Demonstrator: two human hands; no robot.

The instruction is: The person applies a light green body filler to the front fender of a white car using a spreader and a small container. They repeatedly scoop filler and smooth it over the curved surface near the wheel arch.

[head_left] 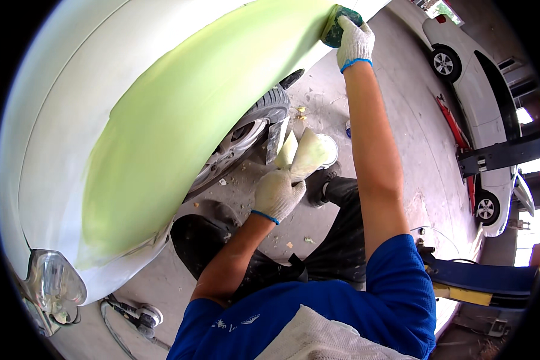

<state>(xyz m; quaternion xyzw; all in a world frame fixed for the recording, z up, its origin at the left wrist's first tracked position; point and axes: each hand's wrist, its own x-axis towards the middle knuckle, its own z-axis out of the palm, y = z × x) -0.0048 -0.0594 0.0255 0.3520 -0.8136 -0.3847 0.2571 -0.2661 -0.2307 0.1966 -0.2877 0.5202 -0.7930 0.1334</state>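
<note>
My right hand (355, 43), in a white knit glove, is closed round a dark green putty spreader (340, 25). The spreader rests against the white car's fender (48, 150), at the far end of a wide patch of pale green body filler (156, 132). Lower down, in front of the wheel, my gloved left hand (276, 195) grips filler-smeared putty spreaders (309, 153), two of whose blades fan out past the fingers. Their handles are hidden in the glove.
Below the fender arch sits the wheel (243, 135). A round tin (328, 150) stands on the floor near my foot, among filler crumbs. A sander (144, 318) with a hose lies below the headlight (55, 279). Another white car (492, 114) and lift arms (486, 279) are at right.
</note>
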